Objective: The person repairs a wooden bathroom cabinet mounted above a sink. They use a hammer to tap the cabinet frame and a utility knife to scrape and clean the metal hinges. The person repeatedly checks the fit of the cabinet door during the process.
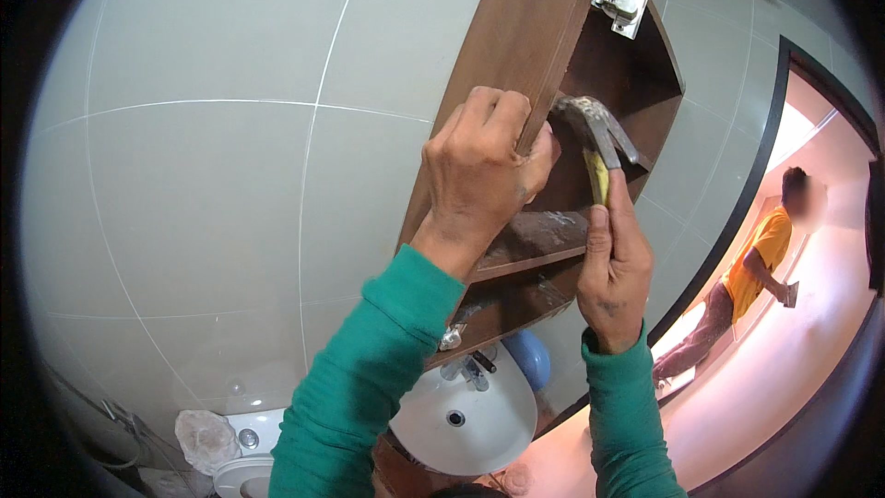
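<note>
A brown wooden wall cabinet with open shelves fills the upper middle, fixed against the tiled wall. My left hand is closed around the cabinet's front edge, knuckles toward me and thumb on the inner side. In my right hand is a claw hammer, gripped high on its yellow-marked handle. The hammer's head is inside the cabinet opening, close to the inner side panel by my left thumb; whether it touches the panel I cannot tell. A metal cabinet hinge is mounted inside near the top.
Below the cabinet stands a white washbasin with a faucet and a blue rounded object beside it. A toilet is at lower left. Through the dark-framed doorway a person in a yellow shirt holds a flat tool.
</note>
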`<control>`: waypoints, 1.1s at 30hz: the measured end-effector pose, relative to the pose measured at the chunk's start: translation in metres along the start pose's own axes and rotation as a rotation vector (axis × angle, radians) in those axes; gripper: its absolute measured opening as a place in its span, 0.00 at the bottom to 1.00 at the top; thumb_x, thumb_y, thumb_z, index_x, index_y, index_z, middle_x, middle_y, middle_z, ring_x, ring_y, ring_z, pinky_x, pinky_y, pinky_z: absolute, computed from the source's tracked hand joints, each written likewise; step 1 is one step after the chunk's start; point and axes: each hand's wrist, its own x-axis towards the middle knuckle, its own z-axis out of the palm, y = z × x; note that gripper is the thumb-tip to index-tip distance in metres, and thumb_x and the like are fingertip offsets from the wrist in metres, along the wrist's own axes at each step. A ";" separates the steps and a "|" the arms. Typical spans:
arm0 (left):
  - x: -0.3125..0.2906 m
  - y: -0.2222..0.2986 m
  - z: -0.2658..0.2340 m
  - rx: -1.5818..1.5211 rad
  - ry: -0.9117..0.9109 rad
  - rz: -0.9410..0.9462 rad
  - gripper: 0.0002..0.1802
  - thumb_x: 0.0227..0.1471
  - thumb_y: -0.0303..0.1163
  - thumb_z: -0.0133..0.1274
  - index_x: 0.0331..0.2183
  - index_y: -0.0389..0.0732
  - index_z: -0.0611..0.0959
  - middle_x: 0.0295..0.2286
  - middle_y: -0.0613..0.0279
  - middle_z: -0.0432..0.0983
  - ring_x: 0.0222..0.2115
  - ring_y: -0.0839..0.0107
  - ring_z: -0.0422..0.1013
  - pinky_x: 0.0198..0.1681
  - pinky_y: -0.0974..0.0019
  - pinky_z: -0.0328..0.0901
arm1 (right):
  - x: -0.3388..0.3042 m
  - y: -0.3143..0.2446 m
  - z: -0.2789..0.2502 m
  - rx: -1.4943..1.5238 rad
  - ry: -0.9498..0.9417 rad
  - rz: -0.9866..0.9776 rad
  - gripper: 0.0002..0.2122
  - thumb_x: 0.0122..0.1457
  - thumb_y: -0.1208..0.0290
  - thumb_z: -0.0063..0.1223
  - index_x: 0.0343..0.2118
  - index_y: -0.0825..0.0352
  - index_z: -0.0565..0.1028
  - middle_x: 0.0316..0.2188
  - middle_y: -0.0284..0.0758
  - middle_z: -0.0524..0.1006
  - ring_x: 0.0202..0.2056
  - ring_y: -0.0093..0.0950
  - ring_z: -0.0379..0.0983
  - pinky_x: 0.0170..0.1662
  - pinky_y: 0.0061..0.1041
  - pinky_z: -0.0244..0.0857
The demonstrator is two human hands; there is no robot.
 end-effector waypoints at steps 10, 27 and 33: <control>0.002 0.002 -0.001 0.022 0.004 0.011 0.17 0.43 0.35 0.73 0.35 0.39 0.87 0.32 0.55 0.82 0.28 0.54 0.82 0.29 0.57 0.75 | 0.001 0.005 0.001 0.027 0.007 0.061 0.20 0.73 0.74 0.49 0.66 0.69 0.72 0.55 0.52 0.80 0.54 0.43 0.81 0.57 0.36 0.72; 0.031 0.020 -0.017 0.051 -0.248 -0.132 0.20 0.54 0.31 0.66 0.48 0.39 0.83 0.42 0.53 0.83 0.36 0.62 0.82 0.38 0.60 0.78 | 0.003 0.026 -0.025 0.651 -0.029 0.628 0.18 0.76 0.59 0.46 0.54 0.72 0.75 0.29 0.27 0.69 0.28 0.16 0.64 0.30 0.20 0.61; 0.119 0.013 -0.042 0.492 -0.688 0.732 0.24 0.61 0.25 0.60 0.57 0.53 0.83 0.55 0.68 0.79 0.44 0.71 0.79 0.43 0.73 0.81 | -0.005 0.030 -0.020 1.005 -0.080 0.790 0.16 0.76 0.59 0.47 0.52 0.69 0.74 0.24 0.22 0.63 0.19 0.11 0.58 0.20 0.16 0.59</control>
